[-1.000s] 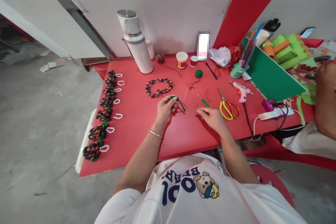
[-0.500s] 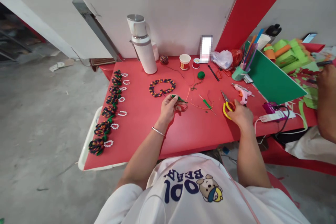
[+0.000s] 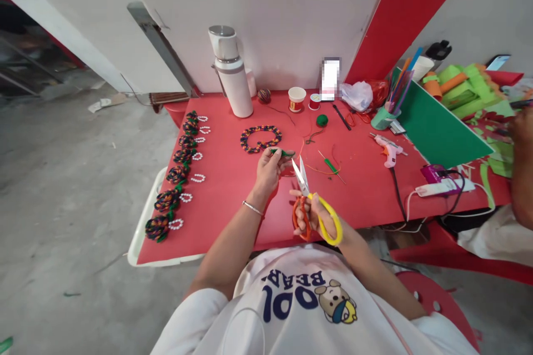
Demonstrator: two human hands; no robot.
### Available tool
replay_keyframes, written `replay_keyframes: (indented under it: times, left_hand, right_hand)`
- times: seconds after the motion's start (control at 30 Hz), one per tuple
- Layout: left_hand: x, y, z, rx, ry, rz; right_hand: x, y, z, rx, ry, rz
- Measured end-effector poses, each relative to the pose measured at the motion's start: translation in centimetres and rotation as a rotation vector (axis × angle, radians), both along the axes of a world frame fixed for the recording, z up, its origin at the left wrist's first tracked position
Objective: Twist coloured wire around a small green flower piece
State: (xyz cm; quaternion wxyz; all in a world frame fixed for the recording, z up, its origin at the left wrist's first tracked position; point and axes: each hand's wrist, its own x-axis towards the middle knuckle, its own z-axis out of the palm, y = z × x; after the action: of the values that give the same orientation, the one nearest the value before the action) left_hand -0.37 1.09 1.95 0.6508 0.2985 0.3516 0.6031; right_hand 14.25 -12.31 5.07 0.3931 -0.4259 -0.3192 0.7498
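Note:
My left hand [image 3: 268, 169] is closed in a pinch on a small green braided cord piece [image 3: 283, 152], held just above the red table [image 3: 233, 199]. My right hand [image 3: 318, 216] grips scissors [image 3: 310, 202] with one yellow and one orange handle. The blades are open and point up toward the cord piece. A multicoloured braided ring [image 3: 260, 138] lies on the table just beyond my left hand. A green-handled hook tool [image 3: 330, 165] lies to the right of it.
Several braided flowers with white bead loops [image 3: 177, 175] line the table's left edge. A white flask [image 3: 231, 72], paper cup [image 3: 296, 99], thread spool [image 3: 314, 101], green yarn ball [image 3: 321, 120], glue gun [image 3: 387, 147] and power strip [image 3: 441, 186] stand further off. Another person's arm [image 3: 522, 166] is at the right.
My right hand reached right to the scissors, picked them up and brought them back in front of me with the blades open. My left hand kept hold of the green cord piece.

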Motion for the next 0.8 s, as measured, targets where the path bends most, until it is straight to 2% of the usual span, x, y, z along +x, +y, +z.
replay_keyframes:
  times: [0.13, 0.5, 0.67, 0.8]
  left_hand:
    - [0.3, -0.3, 0.4, -0.005, 0.013, -0.001]
    - [0.8, -1.3, 0.6, 0.036, 0.091, -0.007]
    - [0.9, -1.3, 1.1, -0.021, 0.035, -0.046]
    - [1.0, -1.2, 1.1, -0.04, 0.037, -0.006]
  right_hand:
    - [-0.8, 0.9, -0.3, -0.131, 0.023, -0.036]
    - [-2.4, 2.9, -0.3, -0.094, -0.026, -0.114]
    - [-2.9, 3.2, 0.1, -0.131, 0.01, -0.119]
    - [-3.2, 3.3, -0.3, -0.157, 0.033, -0.121]
